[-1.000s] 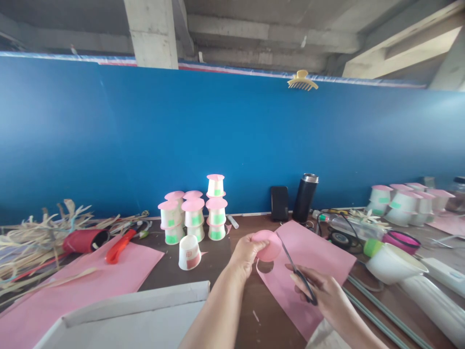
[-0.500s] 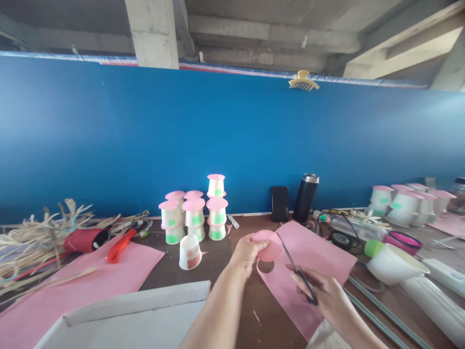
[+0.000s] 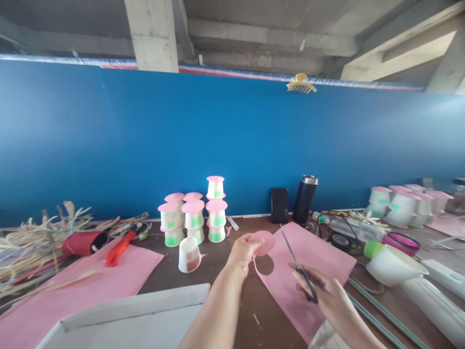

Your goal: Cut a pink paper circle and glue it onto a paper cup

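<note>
Pink disc (image 3: 265,242) in the left hand (image 3: 241,254), seemingly cut free; scissors (image 3: 300,270) in the right (image 3: 321,287).
The left thumb and fingers pinch the disc just beyond a round hole in the pink sheet (image 3: 323,259), so this cut looks finished or nearly so; whether a thin strip beside the hand joins disc to sheet, I cannot tell. The right hand grasps the scissors by the handles over the sheet, blades apart from the disc. To the left and far, stacked cups (image 3: 196,221) wear pink discs, as do others at far right (image 3: 401,203). The nearer cup (image 3: 189,257) has none on top, and much of the sheet is uncut.
</note>
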{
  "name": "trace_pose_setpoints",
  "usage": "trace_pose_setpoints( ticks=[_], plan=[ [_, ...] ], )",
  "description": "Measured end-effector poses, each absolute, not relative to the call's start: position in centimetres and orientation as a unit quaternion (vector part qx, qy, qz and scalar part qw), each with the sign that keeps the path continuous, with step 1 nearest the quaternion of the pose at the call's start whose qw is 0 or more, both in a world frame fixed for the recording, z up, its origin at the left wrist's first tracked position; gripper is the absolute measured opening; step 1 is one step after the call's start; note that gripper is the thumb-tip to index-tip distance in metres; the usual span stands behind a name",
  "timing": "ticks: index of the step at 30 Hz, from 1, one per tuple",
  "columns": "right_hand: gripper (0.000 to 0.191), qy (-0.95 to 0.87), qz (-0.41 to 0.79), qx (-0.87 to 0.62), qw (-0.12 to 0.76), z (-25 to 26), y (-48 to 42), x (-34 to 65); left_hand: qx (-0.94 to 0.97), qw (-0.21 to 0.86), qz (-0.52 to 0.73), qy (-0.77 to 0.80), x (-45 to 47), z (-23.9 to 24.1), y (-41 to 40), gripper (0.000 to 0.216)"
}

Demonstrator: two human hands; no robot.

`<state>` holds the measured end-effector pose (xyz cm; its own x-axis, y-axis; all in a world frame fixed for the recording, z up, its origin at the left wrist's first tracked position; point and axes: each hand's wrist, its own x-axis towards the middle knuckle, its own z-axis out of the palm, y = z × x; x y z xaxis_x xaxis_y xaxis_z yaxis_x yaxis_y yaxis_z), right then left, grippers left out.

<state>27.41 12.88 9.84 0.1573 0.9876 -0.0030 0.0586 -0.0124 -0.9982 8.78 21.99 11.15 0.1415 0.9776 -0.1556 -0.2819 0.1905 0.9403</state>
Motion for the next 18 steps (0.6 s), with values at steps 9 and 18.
trace_pose_setpoints(
  ticks=[9,18],
  plan=[
    [0.041,-0.446,0.424,-0.586,0.526,11.2,12.7,27.0,0.357,0.576,0.583,0.448,8.2,11.1,22.8,0.028],
    [0.040,-0.486,0.377,-0.586,0.527,10.3,12.9,26.7,0.255,0.648,0.605,0.387,8.5,10.7,23.1,0.030]
  ],
)
